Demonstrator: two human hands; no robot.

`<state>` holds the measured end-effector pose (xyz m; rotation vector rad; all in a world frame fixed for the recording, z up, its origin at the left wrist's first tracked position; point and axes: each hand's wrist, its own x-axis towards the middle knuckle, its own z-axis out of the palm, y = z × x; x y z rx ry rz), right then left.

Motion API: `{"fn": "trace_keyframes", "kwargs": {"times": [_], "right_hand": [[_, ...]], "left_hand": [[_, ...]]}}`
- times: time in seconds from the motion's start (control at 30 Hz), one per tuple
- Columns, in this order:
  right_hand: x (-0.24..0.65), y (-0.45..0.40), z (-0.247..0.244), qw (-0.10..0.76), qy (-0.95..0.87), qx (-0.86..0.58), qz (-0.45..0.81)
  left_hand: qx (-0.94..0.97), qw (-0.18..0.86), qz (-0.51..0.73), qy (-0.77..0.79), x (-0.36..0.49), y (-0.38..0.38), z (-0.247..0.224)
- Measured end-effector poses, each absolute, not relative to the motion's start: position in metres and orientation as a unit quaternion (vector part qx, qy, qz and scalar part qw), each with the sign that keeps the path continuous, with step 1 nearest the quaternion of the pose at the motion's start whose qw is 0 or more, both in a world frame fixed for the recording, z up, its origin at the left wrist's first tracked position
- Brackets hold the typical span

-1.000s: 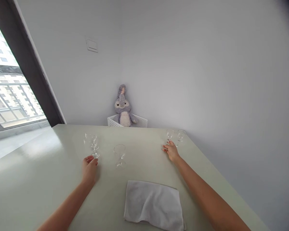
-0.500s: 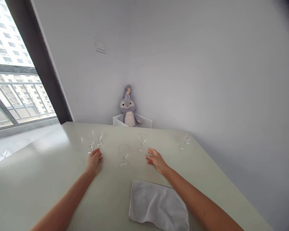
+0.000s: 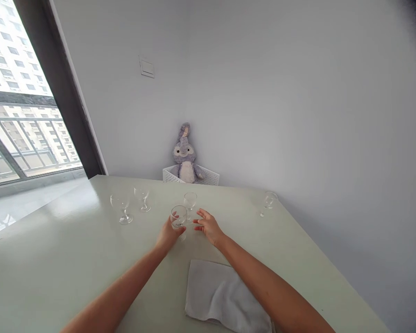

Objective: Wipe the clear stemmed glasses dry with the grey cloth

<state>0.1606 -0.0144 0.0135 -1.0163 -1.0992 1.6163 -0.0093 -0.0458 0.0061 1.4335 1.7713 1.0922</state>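
Observation: a change in layout on the desk [image 3: 55, 259]. The left hand [image 3: 166, 237] has left the two glasses on the left and now sits at the middle glass [image 3: 179, 216]. Its fingers curl about the bowl, thumb in front, and appear to grasp it; how firmly cannot be told. The foot of this glass shows only faintly, so contact with the desk is uncertain.

The back glass [image 3: 190, 200], formerly well over to the right, now stands upright just behind the middle glass. The right hand [image 3: 211, 230] is just beside it, fingers [image 3: 199, 222] spread and released; whether a fingertip still touches the stem is unclear.

On the left, the outer glass [image 3: 119, 202] and the inner glass [image 3: 142, 193] stand upright with a gap between them; in the earliest view their outlines overlap. The lone glass [image 3: 270, 200] remains near the right edge of the desk, well apart from the others.

Cloth [image 3: 222, 296]: flat on the near part of the desk, partly under the line of the right forearm, untouched by either hand.

Inference: the changes leave four glasses in a loose group left of centre, with one outlying.
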Motion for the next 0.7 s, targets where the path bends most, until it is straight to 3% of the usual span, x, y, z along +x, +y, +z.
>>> {"fn": "trace_keyframes", "kwargs": {"times": [0.4, 0.57, 0.7], "right_hand": [[0.077, -0.003, 0.017, 0.426, -0.481, -0.394, 0.657], [0.04, 0.009, 0.018, 0.421, -0.511, -0.382, 0.644], [0.033, 0.01, 0.019, 0.403, -0.527, -0.405, 0.63]], "left_hand": [[0.479, 0.3, 0.497, 0.658, -0.032, -0.026, -0.005], [0.375, 0.255, 0.571, 0.684, -0.043, -0.025, -0.007], [0.283, 0.146, 0.646, 0.694, -0.06, -0.031, 0.001]]}}
